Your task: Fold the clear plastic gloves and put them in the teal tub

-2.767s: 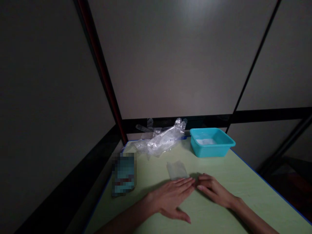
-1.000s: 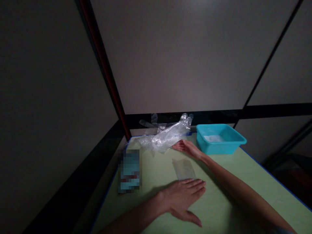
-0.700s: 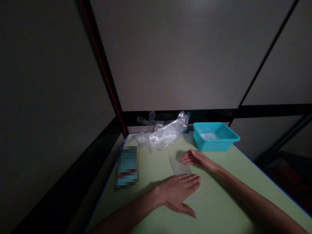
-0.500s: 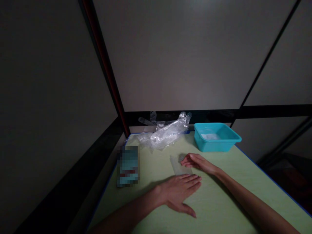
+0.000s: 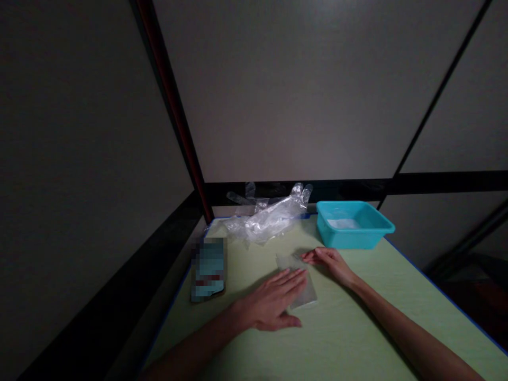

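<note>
A clear, flat plastic piece [image 5: 306, 294] lies on the pale green table [image 5: 337, 338]. Over its left and middle part, my left hand [image 5: 275, 300] rests palm down with its fingers stretched out and thumb apart. At the piece's upper right corner is my right hand [image 5: 327, 260], with fingers bent together around the plastic's far edge. What exactly those fingertips pinch is too small to make out, though the film seems to reach them.
A turquoise basin [image 5: 353, 238] with something white inside stands at the back right. Crumpled clear plastic gloves [image 5: 270, 219] lie along the back edge. A phone [image 5: 209, 270], partly pixelated, lies at the left edge. Walls rise behind and to the left.
My left hand has moved left and slightly up, uncovering the lower end of the plastic piece. My right hand has shifted a little to the right.
</note>
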A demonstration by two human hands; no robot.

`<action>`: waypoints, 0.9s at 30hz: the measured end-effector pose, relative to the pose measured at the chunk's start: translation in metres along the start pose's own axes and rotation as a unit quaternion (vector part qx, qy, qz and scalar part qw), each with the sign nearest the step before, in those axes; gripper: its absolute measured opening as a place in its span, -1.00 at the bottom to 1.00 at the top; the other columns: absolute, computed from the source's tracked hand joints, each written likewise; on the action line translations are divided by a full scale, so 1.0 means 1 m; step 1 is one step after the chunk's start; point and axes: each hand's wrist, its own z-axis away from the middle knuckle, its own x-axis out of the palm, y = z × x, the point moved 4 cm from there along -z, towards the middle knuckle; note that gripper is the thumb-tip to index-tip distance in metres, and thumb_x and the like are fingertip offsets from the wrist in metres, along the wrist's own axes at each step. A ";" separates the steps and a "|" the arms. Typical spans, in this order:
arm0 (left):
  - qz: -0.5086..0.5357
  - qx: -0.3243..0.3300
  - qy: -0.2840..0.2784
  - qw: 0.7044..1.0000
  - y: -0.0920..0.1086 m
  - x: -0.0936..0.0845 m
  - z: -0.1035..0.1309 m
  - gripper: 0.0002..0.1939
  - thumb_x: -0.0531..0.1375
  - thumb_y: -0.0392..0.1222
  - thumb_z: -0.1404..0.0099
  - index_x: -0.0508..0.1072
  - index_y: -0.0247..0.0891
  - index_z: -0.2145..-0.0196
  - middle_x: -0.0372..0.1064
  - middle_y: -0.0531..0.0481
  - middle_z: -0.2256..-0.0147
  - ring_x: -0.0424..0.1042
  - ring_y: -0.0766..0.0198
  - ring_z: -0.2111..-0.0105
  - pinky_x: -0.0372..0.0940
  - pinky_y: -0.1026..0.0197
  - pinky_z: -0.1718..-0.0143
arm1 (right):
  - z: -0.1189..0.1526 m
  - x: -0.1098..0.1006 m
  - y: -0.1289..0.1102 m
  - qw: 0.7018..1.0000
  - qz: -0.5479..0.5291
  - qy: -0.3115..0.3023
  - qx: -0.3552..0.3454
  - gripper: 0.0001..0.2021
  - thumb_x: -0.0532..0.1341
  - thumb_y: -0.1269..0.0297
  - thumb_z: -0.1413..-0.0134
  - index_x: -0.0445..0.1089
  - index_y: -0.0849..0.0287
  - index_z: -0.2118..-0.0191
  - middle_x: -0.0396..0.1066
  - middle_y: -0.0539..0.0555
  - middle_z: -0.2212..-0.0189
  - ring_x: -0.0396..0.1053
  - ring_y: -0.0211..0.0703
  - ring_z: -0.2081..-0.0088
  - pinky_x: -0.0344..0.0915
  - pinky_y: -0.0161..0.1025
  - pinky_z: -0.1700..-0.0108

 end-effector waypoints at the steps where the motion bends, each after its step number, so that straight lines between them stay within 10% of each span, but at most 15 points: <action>1: -0.004 -0.031 0.003 1.000 -0.008 0.001 0.005 -0.28 -0.07 0.13 -0.23 -0.13 -0.44 -0.17 -0.30 -0.23 -0.20 -0.31 0.16 -0.19 -0.30 0.11 -0.16 | 0.002 -0.003 -0.002 1.000 0.024 0.007 -0.012 -0.53 -0.03 -0.05 -0.08 0.41 0.26 0.34 0.43 0.20 0.27 0.35 -0.04 0.20 0.21 -0.06 0.10; 8: -0.028 -0.120 0.037 0.992 -0.045 0.011 0.025 -0.34 0.00 -0.01 -0.25 -0.17 -0.32 -0.18 -0.30 -0.16 -0.20 -0.29 0.19 -0.19 -0.24 0.08 -0.16 | 0.011 0.000 -0.013 0.981 0.171 -0.016 -0.089 -0.66 0.01 0.11 -0.12 0.43 0.22 0.32 0.43 0.15 0.31 0.34 -0.07 0.27 0.24 -0.15 0.21; 27: -0.049 -0.107 0.015 0.993 -0.046 0.013 0.019 -0.35 -0.11 0.12 -0.26 -0.15 -0.28 -0.18 -0.25 -0.10 -0.20 -0.31 0.19 -0.19 -0.29 0.09 -0.16 | 0.011 0.009 -0.020 0.935 0.303 -0.054 -0.176 -0.73 -0.02 0.28 -0.17 0.40 0.23 0.32 0.42 0.13 0.36 0.32 -0.15 0.26 0.22 -0.21 0.19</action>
